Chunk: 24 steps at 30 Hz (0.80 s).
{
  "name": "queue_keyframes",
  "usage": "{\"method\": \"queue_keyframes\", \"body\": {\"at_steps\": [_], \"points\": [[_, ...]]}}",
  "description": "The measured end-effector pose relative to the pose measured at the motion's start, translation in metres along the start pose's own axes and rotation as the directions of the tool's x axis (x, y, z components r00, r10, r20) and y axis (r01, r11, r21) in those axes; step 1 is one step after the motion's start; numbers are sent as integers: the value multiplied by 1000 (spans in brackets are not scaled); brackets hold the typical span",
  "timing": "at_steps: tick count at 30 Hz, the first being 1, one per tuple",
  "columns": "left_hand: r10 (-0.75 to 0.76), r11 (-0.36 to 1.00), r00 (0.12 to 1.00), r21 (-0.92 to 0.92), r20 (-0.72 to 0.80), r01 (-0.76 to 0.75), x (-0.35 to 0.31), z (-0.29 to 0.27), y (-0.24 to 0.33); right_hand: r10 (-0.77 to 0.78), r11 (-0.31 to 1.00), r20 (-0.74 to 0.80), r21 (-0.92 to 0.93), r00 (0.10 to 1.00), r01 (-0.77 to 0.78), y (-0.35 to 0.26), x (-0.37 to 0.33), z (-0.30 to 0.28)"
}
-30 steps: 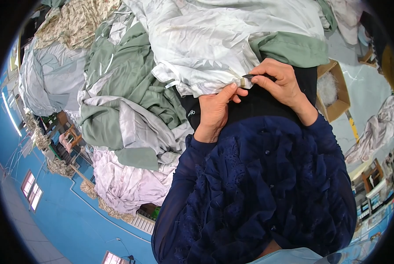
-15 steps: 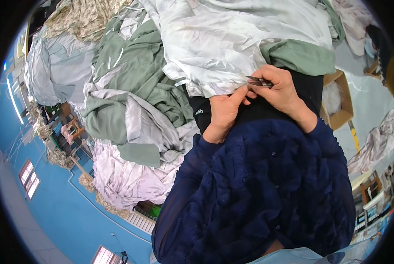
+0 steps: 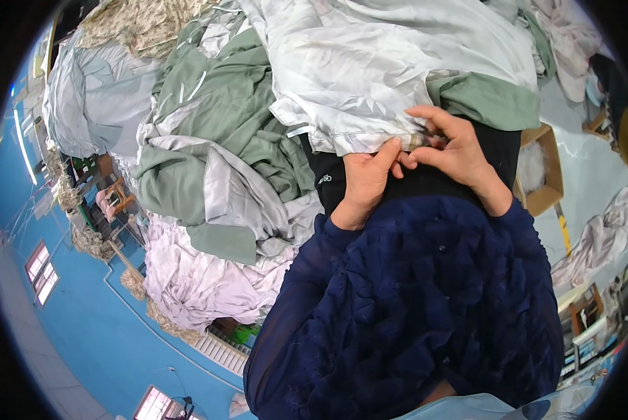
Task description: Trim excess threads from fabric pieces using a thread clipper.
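A large white fabric piece [image 3: 370, 70] with a faint leaf pattern lies over my lap, its stitched hem toward me. My left hand [image 3: 364, 183] pinches this hem between thumb and fingers. Close on its right, my right hand [image 3: 461, 150] has its index finger stretched along the fabric and its thumb near the left fingertips. Small dark thread snips [image 3: 437, 141] show only in part between the right hand's fingers; most of them is hidden. A green fabric flap [image 3: 489, 101] lies folded just beyond the right hand.
Green and grey fabric [image 3: 230, 133] is heaped at my left, above a pale pink pile [image 3: 195, 280]. Light blue-grey cloth [image 3: 111, 98] and beige patterned cloth [image 3: 139, 28] lie farther left. A cardboard box [image 3: 552, 171] with white stuff inside stands on the floor at right.
My right hand has spread its fingers and turned, so the snips, plainly seen before at the hem, are now mostly hidden. My left hand keeps its pinch. The whole view has shifted slightly.
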<state>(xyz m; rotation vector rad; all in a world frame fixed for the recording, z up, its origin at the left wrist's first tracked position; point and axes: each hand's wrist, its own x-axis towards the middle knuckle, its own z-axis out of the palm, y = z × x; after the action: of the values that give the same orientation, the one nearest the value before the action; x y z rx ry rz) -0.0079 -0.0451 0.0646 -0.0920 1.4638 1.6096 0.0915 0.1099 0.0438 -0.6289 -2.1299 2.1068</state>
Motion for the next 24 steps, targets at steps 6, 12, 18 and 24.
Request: {"method": "queue_keyframes", "body": {"at_steps": [6, 12, 18, 24], "points": [[7, 982, 999, -188, -35, -14, 0, -9, -1, -104, 986, 43, -122, 994, 109, 7, 5, 5], [-42, 909, 999, -415, -10, 34, 3, -5, 3, -293, 913, -164, -339, 942, 226, 17, 7, 8], [-168, 715, 985, -683, 36, 147, 14, -31, -5, -447, 859, -189, -364, 874, 360, 9, 2, 8], [-84, 672, 995, -741, -47, 22, 13, -39, 8, -436, 840, -244, -457, 866, 293, 4, 1, 6]]}}
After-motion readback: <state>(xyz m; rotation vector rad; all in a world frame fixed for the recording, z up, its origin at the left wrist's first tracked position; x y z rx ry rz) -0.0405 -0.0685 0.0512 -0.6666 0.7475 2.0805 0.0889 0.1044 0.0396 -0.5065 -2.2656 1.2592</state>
